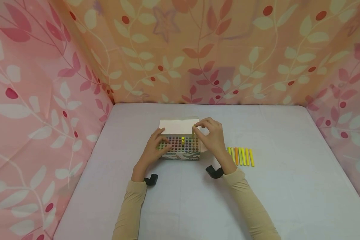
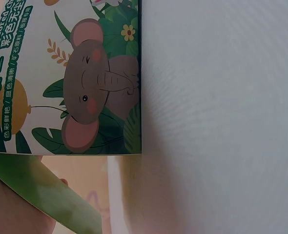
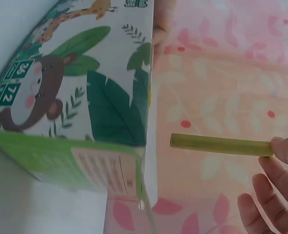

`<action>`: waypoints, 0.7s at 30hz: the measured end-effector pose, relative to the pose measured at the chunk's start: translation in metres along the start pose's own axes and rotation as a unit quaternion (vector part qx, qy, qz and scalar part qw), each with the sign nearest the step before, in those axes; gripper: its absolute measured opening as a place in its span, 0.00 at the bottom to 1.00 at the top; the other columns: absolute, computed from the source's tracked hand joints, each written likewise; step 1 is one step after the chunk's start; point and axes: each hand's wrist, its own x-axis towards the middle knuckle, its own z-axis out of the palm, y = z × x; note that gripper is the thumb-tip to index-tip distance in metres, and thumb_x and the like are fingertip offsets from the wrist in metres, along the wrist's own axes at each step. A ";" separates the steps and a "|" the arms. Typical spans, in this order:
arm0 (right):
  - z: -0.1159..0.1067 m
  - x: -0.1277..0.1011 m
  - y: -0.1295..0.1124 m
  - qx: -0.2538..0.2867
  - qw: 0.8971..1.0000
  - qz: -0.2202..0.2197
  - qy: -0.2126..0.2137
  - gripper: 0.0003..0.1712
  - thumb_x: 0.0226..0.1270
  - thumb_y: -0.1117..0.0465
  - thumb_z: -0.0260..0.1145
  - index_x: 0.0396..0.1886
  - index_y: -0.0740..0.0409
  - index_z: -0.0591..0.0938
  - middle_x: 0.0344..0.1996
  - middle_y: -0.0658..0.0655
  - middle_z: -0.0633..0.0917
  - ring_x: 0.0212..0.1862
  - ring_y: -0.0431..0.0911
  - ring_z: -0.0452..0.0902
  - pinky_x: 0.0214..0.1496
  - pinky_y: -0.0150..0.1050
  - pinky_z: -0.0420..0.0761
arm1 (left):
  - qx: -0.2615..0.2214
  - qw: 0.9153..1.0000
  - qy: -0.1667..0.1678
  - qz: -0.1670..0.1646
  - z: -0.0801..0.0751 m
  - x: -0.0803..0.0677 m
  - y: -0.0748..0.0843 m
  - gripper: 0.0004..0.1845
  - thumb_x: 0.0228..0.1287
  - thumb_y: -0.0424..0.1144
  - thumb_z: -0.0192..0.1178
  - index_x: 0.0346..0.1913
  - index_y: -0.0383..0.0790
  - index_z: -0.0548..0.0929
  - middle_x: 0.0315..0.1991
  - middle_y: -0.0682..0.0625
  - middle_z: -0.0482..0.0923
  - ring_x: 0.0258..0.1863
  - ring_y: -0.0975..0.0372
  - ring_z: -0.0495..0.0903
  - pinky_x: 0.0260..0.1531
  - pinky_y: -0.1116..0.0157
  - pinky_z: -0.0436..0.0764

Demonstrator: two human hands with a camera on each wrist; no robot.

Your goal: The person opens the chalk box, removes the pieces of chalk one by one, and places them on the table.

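The left hand (image 1: 154, 148) lies on the left end of the box (image 1: 180, 148), fingers spread flat over its top; they cover the holes there, and whether the thumb grips the side cannot be told. In the left wrist view only a fingertip shows below the box's printed cardboard wall, and a blurred green flap (image 2: 41, 195) crosses the corner, its shape cut off. The box is a small rectangular carton with an elephant and leaf print, its pale lid (image 1: 179, 125) folded back, and its top is a grid of round holes. One short yellow stick (image 1: 183, 140) stands upright in a hole near the middle. The right hand (image 1: 211, 135) hovers over the box's right end, thumb and forefinger pinching an olive-green stick (image 3: 219, 145) by one end; it is slim, round and matte. Further right, a row of loose sticks (image 1: 241, 156), yellow and one orange, lies side by side on the smooth pale table (image 1: 288, 186). Patterned cloth (image 1: 33, 100) hangs all around.
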 end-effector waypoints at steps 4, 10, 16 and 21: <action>-0.008 0.000 0.003 0.006 1.000 0.001 0.011 0.07 0.56 0.57 0.71 0.32 0.54 0.84 0.32 0.51 0.82 0.36 0.46 0.75 0.56 0.52 0.64 | 0.000 1.000 -0.001 -0.001 -0.001 0.000 0.001 0.14 0.58 0.56 0.60 0.38 0.51 0.78 0.71 0.53 0.54 0.72 0.48 0.45 0.65 0.41 0.51; -0.021 0.000 0.008 0.007 0.999 -0.001 0.032 0.07 0.55 0.58 0.71 0.32 0.55 0.85 0.31 0.52 0.82 0.35 0.45 0.75 0.53 0.51 0.66 | -0.003 1.000 -0.002 -0.004 -0.001 0.000 0.000 0.14 0.58 0.55 0.61 0.38 0.51 0.78 0.71 0.53 0.54 0.72 0.48 0.45 0.65 0.41 0.51; -0.031 -0.002 0.015 0.010 0.999 0.000 0.043 0.07 0.54 0.58 0.71 0.31 0.55 0.85 0.31 0.52 0.82 0.35 0.46 0.75 0.53 0.50 0.65 | -0.003 1.000 -0.002 -0.004 -0.001 0.000 0.001 0.13 0.58 0.55 0.61 0.37 0.50 0.78 0.71 0.52 0.54 0.72 0.49 0.45 0.65 0.41 0.52; -0.040 -0.005 0.021 0.017 0.998 0.000 0.052 0.06 0.53 0.60 0.72 0.31 0.55 0.85 0.31 0.52 0.82 0.35 0.47 0.75 0.54 0.51 0.64 | -0.002 1.000 -0.002 -0.004 -0.001 0.000 0.002 0.13 0.58 0.55 0.61 0.37 0.50 0.78 0.71 0.53 0.54 0.72 0.49 0.45 0.65 0.42 0.52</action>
